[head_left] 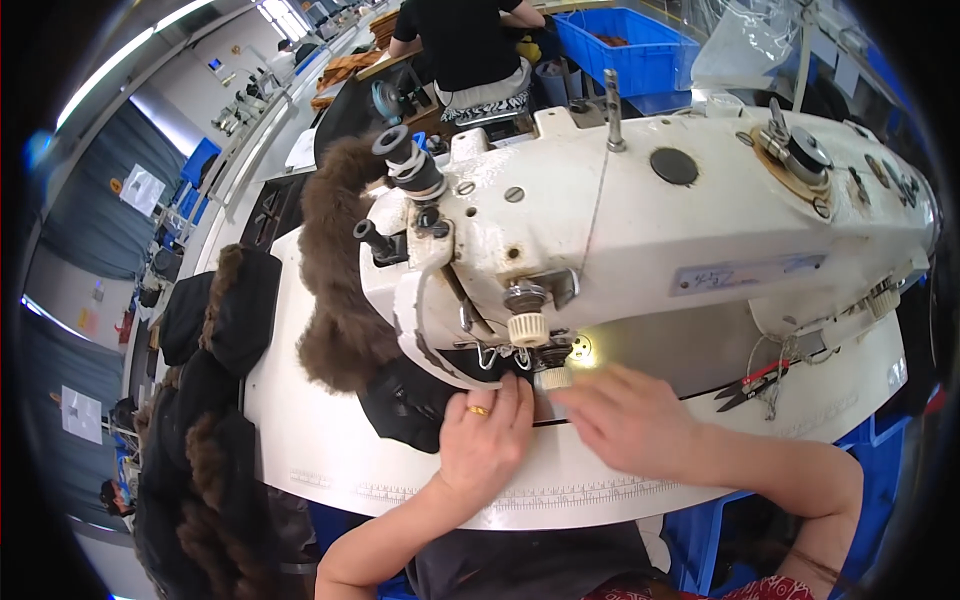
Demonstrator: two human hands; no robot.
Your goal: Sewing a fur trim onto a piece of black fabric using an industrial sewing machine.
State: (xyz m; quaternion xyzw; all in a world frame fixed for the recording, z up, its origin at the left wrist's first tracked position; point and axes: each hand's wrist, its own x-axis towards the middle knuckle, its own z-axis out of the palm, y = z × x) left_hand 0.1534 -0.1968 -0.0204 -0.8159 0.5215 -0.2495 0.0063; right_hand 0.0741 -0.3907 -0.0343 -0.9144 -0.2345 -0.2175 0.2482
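A white sewing machine [620, 220] has its small lamp lit beside the needle area. Black fabric [400, 400] with a strip of brown fur [335, 255] lies at its left end, partly under the presser area. My left hand [485, 435] rests on the black fabric, fingers extended close together, a ring on one, their tips partly behind the white guard. My right hand [630, 420] is at the needle area by a white knurled piece [553, 378], fingers bent and close together; what they hold is hidden.
Black fur-trimmed pieces [230, 310] are piled left of the white table [380, 490]. Scissors [750, 385] with red on them lie at right under the machine arm. A person in black [460, 45] sits beyond, near a blue crate [625, 60]. More blue plastic [700, 540] is below the table.
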